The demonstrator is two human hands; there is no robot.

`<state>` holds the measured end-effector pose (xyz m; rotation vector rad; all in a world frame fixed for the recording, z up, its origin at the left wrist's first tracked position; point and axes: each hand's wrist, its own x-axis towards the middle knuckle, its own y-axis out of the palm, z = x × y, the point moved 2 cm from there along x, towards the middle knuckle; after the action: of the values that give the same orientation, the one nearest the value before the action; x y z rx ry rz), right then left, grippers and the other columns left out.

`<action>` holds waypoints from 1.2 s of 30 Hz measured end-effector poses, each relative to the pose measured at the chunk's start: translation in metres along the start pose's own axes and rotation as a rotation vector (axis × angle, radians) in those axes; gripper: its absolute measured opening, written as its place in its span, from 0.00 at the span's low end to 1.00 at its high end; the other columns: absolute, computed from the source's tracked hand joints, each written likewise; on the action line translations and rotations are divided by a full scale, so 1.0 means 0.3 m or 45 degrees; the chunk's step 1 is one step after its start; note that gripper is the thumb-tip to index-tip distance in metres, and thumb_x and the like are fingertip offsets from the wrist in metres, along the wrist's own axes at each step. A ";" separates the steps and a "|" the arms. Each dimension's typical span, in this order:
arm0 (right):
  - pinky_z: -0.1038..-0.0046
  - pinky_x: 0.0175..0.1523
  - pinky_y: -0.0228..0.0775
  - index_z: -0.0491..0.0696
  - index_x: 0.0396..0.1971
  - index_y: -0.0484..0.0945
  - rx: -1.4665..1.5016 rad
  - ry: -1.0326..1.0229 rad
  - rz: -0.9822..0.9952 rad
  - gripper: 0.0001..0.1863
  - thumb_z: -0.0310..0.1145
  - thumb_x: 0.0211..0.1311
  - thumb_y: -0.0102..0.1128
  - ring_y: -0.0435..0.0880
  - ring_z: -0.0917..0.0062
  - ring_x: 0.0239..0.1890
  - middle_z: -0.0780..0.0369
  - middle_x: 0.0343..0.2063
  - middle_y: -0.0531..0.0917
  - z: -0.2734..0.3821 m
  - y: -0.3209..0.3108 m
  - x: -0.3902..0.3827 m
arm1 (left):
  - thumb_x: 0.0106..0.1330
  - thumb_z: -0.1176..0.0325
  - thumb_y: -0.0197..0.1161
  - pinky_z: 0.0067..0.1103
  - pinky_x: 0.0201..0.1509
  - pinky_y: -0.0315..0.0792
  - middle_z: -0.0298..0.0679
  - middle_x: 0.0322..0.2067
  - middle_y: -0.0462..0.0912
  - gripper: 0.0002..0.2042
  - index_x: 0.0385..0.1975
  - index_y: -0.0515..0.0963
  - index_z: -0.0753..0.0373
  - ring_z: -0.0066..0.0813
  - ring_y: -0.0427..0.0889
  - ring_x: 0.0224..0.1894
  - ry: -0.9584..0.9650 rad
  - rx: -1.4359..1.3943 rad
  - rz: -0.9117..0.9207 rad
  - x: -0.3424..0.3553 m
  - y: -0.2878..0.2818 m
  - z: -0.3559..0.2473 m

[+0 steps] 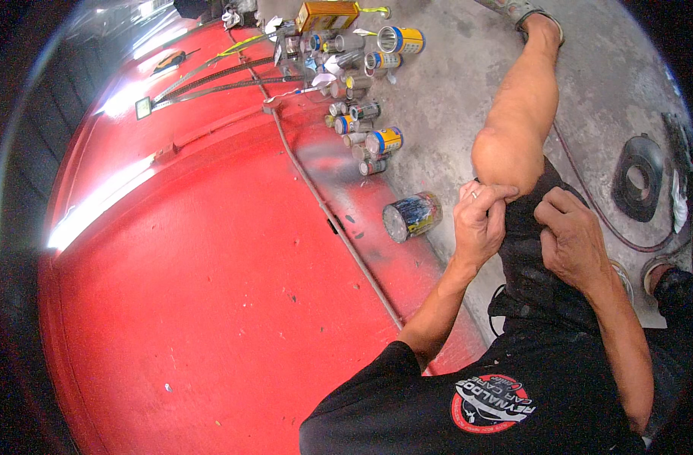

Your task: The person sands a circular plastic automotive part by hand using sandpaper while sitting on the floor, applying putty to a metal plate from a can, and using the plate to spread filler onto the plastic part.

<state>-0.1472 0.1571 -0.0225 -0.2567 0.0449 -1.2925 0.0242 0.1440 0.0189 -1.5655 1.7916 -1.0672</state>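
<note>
My left hand (483, 221), with a ring on one finger, is closed in a pinch at the hem of my black shorts (530, 262), just below the bare bent knee (505, 159). Its fingertips touch the skin by the hem. On the other side of the same leg, my right hand (570, 236) is curled with its fingers drawn together on the shorts' fabric. The fabric inside each grip is mostly hidden by the fingers.
A red painted panel (210, 303) fills the left side. Along its edge stand several cans (384, 141) and a paint-smeared tin (413, 217). A hose (600, 216) curves over the concrete floor beside a black ring-shaped part (639, 180). Tools (170, 62) lie on the panel.
</note>
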 end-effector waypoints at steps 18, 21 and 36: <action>0.59 0.40 0.69 0.43 0.24 0.70 0.010 0.025 0.002 0.08 0.18 0.39 0.52 0.75 0.56 0.35 0.55 0.28 0.72 0.009 -0.006 0.003 | 0.61 0.83 0.55 0.21 0.39 0.66 0.34 0.19 0.71 0.10 0.41 0.74 0.65 0.21 0.69 0.25 -0.445 -0.257 -0.224 -0.036 0.026 -0.011; 0.59 0.40 0.69 0.42 0.24 0.70 0.016 0.028 0.015 0.08 0.18 0.39 0.52 0.74 0.56 0.35 0.55 0.28 0.72 0.010 -0.005 0.004 | 0.68 0.77 0.51 0.13 0.34 0.65 0.28 0.20 0.67 0.16 0.55 0.64 0.70 0.13 0.67 0.27 -0.242 -0.210 -0.255 -0.050 0.038 0.036; 0.59 0.40 0.70 0.43 0.25 0.71 -0.004 0.008 -0.013 0.08 0.19 0.40 0.52 0.76 0.56 0.35 0.55 0.29 0.73 0.007 -0.007 0.004 | 0.62 0.73 0.60 0.19 0.42 0.67 0.35 0.27 0.71 0.37 0.66 0.44 0.77 0.21 0.70 0.30 -0.161 -0.091 -0.104 -0.061 0.034 0.009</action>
<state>-0.1485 0.1558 -0.0199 -0.2557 0.0506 -1.3031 0.0242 0.1615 0.0070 -1.7229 1.7106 -0.9275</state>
